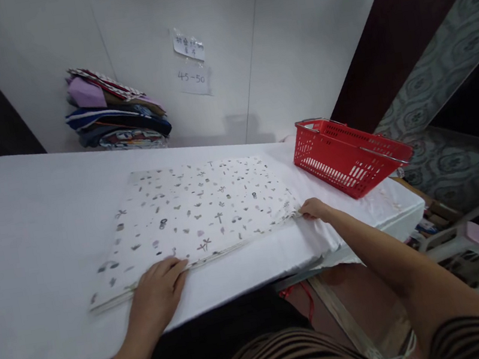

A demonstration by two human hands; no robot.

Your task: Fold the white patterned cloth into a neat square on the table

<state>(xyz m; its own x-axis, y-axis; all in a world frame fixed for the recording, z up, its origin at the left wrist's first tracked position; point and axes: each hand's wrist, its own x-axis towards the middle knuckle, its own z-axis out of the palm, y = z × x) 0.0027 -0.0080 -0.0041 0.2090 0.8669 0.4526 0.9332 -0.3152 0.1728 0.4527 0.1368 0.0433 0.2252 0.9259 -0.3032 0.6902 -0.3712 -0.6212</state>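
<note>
A white cloth (207,203) with small grey and dark printed motifs lies folded in a flat rectangle on the white-covered table. My left hand (159,286) is at its near edge, toward the left, with fingers over the edge and the thumb drawn in against them. My right hand (314,209) pinches the near right corner, where the layers bunch and wrinkle. The layered edges show between my hands. The undersides of both hands' fingers are hidden.
A red plastic basket (345,156) with metal handles stands at the table's right end. Folded fabrics (117,111) are stacked at the back left against the wall. Two paper signs (193,80) hang there. The table's (245,269) front edge runs close to my body.
</note>
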